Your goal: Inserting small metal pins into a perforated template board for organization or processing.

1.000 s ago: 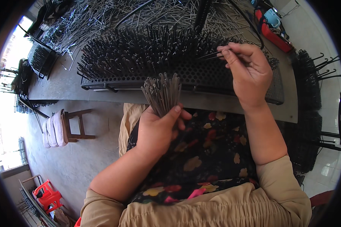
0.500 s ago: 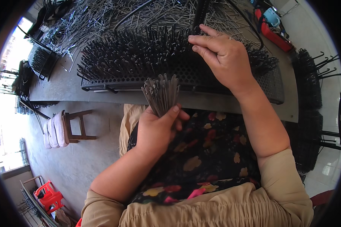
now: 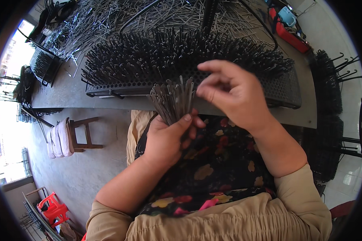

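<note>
My left hand (image 3: 167,138) is wrapped around a fanned bundle of thin grey metal rods (image 3: 173,96), some with looped or bent tips. The rods point up and away from me, and their lower ends are hidden in my grip. Just right of the bundle's tips hovers my right hand (image 3: 237,94), thumb and index finger apart, with nothing visible between them. Beyond both hands lies a black perforated rack (image 3: 145,89), its holes packed with upright dark hooked rods (image 3: 136,60). Part of the rack's front edge is hidden behind my right hand.
A large heap of loose rods (image 3: 104,24) covers the far table. A red container (image 3: 287,36) with a light blue cup (image 3: 287,17) sits at the far right. A smaller rod-filled rack (image 3: 44,64) stands left. A wooden stool (image 3: 82,134) and a red plastic chair (image 3: 53,211) occupy the left floor.
My right hand has come back from above the rack toward me, down beside the rod bundle. My left hand keeps its grip on the bundle, nearly in the same place.
</note>
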A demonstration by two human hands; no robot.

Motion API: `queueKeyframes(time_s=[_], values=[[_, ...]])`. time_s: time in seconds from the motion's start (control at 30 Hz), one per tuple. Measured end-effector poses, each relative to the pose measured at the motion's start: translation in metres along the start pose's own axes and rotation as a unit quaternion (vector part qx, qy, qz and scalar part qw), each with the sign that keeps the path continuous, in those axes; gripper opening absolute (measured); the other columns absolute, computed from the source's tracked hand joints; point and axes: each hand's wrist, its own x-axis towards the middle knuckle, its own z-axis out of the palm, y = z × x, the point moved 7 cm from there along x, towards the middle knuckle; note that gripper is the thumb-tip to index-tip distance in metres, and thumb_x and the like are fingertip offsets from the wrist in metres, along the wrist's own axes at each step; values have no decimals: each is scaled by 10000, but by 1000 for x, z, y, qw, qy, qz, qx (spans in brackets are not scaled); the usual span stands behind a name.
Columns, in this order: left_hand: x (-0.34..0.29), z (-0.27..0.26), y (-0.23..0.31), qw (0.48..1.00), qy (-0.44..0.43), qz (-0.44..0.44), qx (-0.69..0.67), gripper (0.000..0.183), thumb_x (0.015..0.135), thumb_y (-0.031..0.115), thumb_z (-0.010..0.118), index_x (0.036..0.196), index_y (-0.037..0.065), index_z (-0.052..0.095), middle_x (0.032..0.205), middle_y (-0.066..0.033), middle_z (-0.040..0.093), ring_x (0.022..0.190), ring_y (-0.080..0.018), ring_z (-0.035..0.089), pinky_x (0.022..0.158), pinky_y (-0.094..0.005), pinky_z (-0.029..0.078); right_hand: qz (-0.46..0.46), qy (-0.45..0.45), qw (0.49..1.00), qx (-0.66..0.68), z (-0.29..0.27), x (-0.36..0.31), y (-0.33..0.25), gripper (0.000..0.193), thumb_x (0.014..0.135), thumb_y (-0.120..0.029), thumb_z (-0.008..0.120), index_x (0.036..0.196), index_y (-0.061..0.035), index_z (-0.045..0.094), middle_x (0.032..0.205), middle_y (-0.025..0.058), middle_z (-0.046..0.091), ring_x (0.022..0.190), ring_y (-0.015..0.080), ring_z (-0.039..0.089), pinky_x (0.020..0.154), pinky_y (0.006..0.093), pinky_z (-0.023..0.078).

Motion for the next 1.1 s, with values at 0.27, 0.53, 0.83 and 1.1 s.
queueKeyframes(time_s=[0.27, 0.53, 0.83, 1.1], values=[[-2, 8, 2, 999, 24, -11, 20, 157, 924, 62, 548, 1069, 40, 602, 904, -87, 681, 667, -94, 593, 448, -184, 392, 162, -35, 964, 210, 11, -11, 24, 309, 828, 6, 668, 1121, -18, 570, 835, 40, 649, 761, 67, 613, 630, 190, 486], [-3, 4, -5, 997, 46, -28, 51, 107, 924, 61, 550, 1013, 28, 598, 879, -98, 678, 638, -91, 585, 414, -186, 376, 105, 4, 971, 215, 2, -6, 28, 260, 857, -9, 638, 1107, -20, 570, 861, 65, 675, 757, 91, 640, 595, 191, 482], [0, -2, -13, 993, 69, -70, 72, 81, 928, 81, 557, 977, 26, 591, 765, -74, 653, 494, -61, 460, 390, -191, 341, -152, 238, 956, 81, -70, 6, 23, 149, 890, 32, 603, 1037, 16, 579, 943, 125, 689, 836, 138, 672, 636, 197, 513], [1, -1, -14, 989, 60, -68, 114, 58, 919, 82, 571, 945, 37, 598, 755, -60, 654, 499, -52, 463, 402, -191, 343, -219, 218, 950, -42, -62, 10, 6, 139, 879, 36, 622, 1015, 41, 594, 929, 127, 693, 842, 144, 679, 678, 208, 537]])
